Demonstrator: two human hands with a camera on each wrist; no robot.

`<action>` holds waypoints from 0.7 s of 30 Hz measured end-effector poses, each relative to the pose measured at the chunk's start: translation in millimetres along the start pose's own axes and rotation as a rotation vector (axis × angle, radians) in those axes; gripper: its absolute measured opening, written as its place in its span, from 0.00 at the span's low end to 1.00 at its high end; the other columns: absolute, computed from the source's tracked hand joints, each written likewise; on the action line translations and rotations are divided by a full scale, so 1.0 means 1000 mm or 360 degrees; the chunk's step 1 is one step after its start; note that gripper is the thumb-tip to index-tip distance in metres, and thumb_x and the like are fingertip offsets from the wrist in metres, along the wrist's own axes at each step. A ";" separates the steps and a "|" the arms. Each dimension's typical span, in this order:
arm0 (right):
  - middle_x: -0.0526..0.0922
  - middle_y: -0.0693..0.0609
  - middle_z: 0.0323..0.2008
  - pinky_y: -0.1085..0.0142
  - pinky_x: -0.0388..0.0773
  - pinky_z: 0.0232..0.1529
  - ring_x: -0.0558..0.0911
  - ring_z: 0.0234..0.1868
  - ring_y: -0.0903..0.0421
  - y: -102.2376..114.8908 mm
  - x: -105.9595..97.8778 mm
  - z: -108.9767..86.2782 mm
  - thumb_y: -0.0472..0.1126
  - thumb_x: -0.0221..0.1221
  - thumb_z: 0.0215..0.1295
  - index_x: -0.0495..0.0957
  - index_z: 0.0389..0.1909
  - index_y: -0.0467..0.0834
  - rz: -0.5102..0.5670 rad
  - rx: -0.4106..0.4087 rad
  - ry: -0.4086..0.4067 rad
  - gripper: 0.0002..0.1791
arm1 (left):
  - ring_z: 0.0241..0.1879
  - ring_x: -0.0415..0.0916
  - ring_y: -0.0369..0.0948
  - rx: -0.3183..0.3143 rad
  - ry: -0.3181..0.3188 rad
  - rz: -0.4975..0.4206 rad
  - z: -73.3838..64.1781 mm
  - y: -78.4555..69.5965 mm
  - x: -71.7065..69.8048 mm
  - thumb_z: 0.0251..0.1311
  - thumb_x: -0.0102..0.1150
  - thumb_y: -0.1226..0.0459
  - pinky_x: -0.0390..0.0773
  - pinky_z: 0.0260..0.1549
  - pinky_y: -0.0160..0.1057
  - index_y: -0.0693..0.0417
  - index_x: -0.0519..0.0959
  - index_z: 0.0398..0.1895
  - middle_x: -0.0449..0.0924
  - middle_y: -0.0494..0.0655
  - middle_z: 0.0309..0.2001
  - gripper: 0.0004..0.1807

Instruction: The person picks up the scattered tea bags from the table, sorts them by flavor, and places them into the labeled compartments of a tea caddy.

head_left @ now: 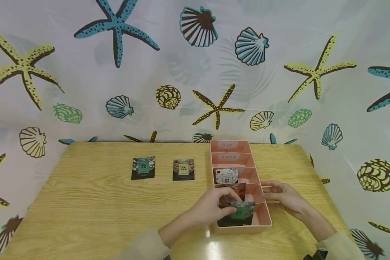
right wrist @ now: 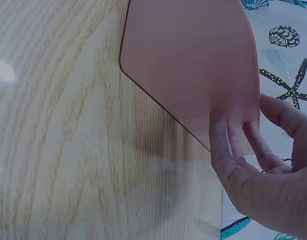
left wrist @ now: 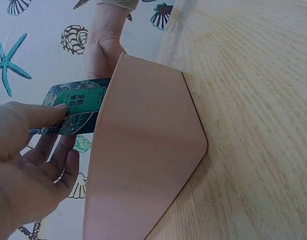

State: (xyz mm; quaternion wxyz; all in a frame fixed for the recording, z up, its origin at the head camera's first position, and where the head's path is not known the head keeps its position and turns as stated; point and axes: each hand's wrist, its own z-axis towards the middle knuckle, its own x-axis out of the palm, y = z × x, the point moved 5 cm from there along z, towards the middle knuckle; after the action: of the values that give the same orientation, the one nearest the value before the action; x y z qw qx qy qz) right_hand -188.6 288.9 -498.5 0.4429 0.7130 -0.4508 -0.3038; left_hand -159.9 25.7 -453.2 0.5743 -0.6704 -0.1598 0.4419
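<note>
A long pink divided box (head_left: 262, 228) stands on the right part of the table. My left hand (head_left: 211, 206) pinches a dark tea sachet with a green label (head_left: 243, 212) at the nearest compartment. In the left wrist view, the sachet (left wrist: 79, 102) sticks up above the box rim, its lower end hidden behind the wall. My right hand (head_left: 284, 198) touches the box's right side. Its fingers (right wrist: 221, 140) lie against the outer wall in the right wrist view, the thumb near the rim. A reddish sachet (head_left: 240, 189) and a white sachet (head_left: 226, 176) sit in compartments farther back.
On the table left of the box lie a green-labelled dark sachet (head_left: 143, 168) and a yellow-labelled one (head_left: 183, 169), apart from each other. Pale paper labels (head_left: 228, 145) are on the box's far compartments. A patterned cloth (head_left: 143, 79) hangs behind the wooden table (head_left: 94, 202).
</note>
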 end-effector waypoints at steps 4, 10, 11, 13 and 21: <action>0.81 0.42 0.65 0.59 0.86 0.58 0.86 0.57 0.57 0.000 0.001 0.000 0.41 0.62 0.77 0.53 0.82 0.31 0.0009 -0.0024 0.0033 0.41 | 0.35 0.76 0.29 -0.0035 0.0021 0.0025 0.001 0.003 0.005 0.66 0.70 0.69 0.78 0.38 0.27 0.50 0.86 0.48 0.88 0.49 0.45 0.10; 0.82 0.44 0.63 0.58 0.86 0.58 0.86 0.57 0.57 0.000 0.001 0.000 0.41 0.62 0.77 0.54 0.82 0.31 0.0008 -0.0013 0.0020 0.41 | 0.40 0.78 0.29 -0.0041 0.0044 -0.0008 0.000 0.004 0.007 0.67 0.70 0.67 0.80 0.43 0.28 0.52 0.85 0.50 0.87 0.47 0.47 0.10; 0.82 0.44 0.63 0.58 0.86 0.59 0.86 0.57 0.57 0.000 0.001 0.000 0.41 0.62 0.77 0.54 0.82 0.31 0.0002 -0.0014 0.0017 0.41 | 0.41 0.78 0.29 -0.0036 0.0040 -0.0019 0.000 0.005 0.006 0.68 0.70 0.67 0.80 0.44 0.28 0.53 0.85 0.51 0.87 0.47 0.48 0.10; 0.82 0.44 0.63 0.58 0.86 0.59 0.86 0.57 0.56 0.000 0.001 0.000 0.41 0.62 0.77 0.53 0.82 0.31 -0.0007 -0.0014 0.0011 0.41 | 0.42 0.78 0.29 -0.0031 0.0027 -0.0050 0.000 0.006 0.003 0.68 0.69 0.66 0.80 0.45 0.29 0.53 0.85 0.51 0.87 0.48 0.49 0.11; 0.81 0.40 0.65 0.57 0.86 0.59 0.87 0.57 0.56 0.001 0.002 -0.001 0.41 0.62 0.77 0.52 0.82 0.30 0.0004 -0.0024 0.0022 0.42 | 0.41 0.80 0.34 -0.0027 -0.0085 -0.0194 -0.002 0.007 -0.027 0.68 0.69 0.66 0.82 0.44 0.30 0.60 0.83 0.55 0.86 0.57 0.48 0.15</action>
State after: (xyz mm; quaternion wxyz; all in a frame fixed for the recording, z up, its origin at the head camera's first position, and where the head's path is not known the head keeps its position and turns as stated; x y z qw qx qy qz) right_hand -187.6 287.1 -497.3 0.4518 0.7112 -0.4464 -0.3015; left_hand -175.3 2.8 -448.5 0.5898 -0.6523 -0.2193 0.4226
